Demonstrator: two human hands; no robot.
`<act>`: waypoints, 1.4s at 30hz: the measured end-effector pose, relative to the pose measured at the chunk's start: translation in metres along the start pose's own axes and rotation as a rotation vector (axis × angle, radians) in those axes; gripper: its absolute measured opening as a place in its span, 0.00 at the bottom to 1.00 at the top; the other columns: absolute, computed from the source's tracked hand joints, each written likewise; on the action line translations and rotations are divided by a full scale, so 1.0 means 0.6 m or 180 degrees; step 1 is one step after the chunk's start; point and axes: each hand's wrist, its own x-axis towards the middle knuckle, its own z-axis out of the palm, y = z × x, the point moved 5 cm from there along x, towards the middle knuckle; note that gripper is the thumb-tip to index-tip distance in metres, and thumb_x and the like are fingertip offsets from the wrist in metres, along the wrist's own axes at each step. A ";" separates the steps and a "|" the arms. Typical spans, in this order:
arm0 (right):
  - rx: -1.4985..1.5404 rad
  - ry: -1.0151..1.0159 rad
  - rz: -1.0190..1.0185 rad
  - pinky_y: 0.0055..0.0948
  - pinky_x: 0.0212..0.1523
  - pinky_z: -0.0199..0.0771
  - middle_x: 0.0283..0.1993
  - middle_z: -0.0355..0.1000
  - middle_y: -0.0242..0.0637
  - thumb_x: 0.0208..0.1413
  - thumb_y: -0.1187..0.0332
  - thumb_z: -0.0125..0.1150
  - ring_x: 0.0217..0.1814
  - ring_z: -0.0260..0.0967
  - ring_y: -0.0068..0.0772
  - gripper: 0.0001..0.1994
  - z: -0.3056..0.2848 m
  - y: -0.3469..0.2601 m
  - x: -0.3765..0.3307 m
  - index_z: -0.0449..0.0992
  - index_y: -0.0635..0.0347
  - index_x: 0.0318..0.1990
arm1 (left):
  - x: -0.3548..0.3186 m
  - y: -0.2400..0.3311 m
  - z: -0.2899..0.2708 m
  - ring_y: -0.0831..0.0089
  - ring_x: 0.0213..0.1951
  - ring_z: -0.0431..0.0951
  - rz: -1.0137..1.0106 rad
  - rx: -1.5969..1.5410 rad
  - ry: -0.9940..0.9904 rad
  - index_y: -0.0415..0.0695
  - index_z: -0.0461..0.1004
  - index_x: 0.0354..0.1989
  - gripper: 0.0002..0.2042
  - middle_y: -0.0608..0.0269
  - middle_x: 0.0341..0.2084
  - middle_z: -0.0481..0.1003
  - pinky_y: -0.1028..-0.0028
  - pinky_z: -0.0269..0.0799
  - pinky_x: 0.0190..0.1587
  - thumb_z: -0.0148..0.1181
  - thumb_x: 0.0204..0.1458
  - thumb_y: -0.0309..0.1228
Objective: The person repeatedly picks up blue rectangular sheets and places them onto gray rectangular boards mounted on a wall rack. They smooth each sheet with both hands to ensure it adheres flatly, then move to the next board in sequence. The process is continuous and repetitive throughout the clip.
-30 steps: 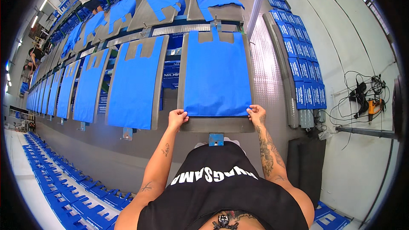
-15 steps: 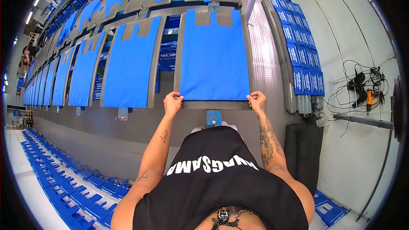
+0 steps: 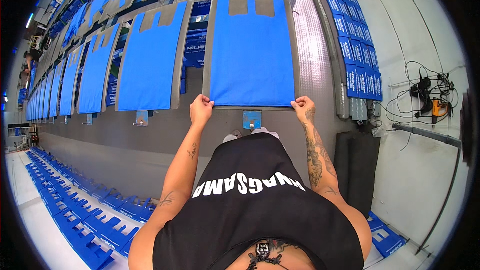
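Observation:
A flat blue fabric bag (image 3: 252, 57) with notched handle cut-outs at its far end lies on a dark grey board (image 3: 206, 55) in front of me. My left hand (image 3: 201, 109) pinches the bag's near left corner between thumb and fingers. At the near right corner, my right hand (image 3: 303, 109) grips the fabric the same way. The bag's near edge runs straight and taut between both hands, close to the board's front edge. A blue metal bracket (image 3: 252, 120) sticks out below that edge.
More boards with blue bags (image 3: 151, 62) line up to my left, and another row stands beyond. Stacked printed blue pieces (image 3: 357, 52) lie at right. A heat gun (image 3: 439, 110) and tangled cables hang on the right wall. Blue pieces (image 3: 107, 227) cover the floor lower left.
The bag's near edge has come closer to the board's front edge, with both hands still on its corners. The whole view has shifted slightly, so the boards appear higher.

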 end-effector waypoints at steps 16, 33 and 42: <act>-0.0367 -0.0105 -0.0121 0.27 0.33 0.73 0.24 0.74 0.31 0.49 0.69 0.73 0.26 0.71 0.22 0.09 -0.010 -0.016 -0.030 0.76 0.61 0.33 | -0.030 0.012 -0.005 0.60 0.31 0.81 0.0303 0.0309 0.0016 0.42 0.75 0.34 0.10 0.60 0.25 0.80 0.63 0.75 0.38 0.70 0.49 0.31; -0.2590 -0.0489 -0.2063 0.64 0.74 0.33 0.78 0.42 0.53 0.52 0.35 0.60 0.80 0.35 0.60 0.47 0.148 -0.158 0.028 0.55 0.51 0.74 | 0.002 0.135 0.099 0.50 0.74 0.46 0.2285 0.1562 -0.0015 0.45 0.55 0.72 0.42 0.45 0.73 0.49 0.41 0.38 0.71 0.55 0.55 0.59; -0.2488 -0.0599 -0.2122 0.66 0.75 0.26 0.79 0.39 0.53 0.52 0.33 0.59 0.81 0.30 0.61 0.48 0.174 -0.280 0.195 0.54 0.51 0.74 | 0.134 0.281 0.089 0.50 0.74 0.47 0.1987 0.1546 0.0226 0.42 0.58 0.70 0.42 0.46 0.72 0.51 0.35 0.30 0.70 0.59 0.53 0.57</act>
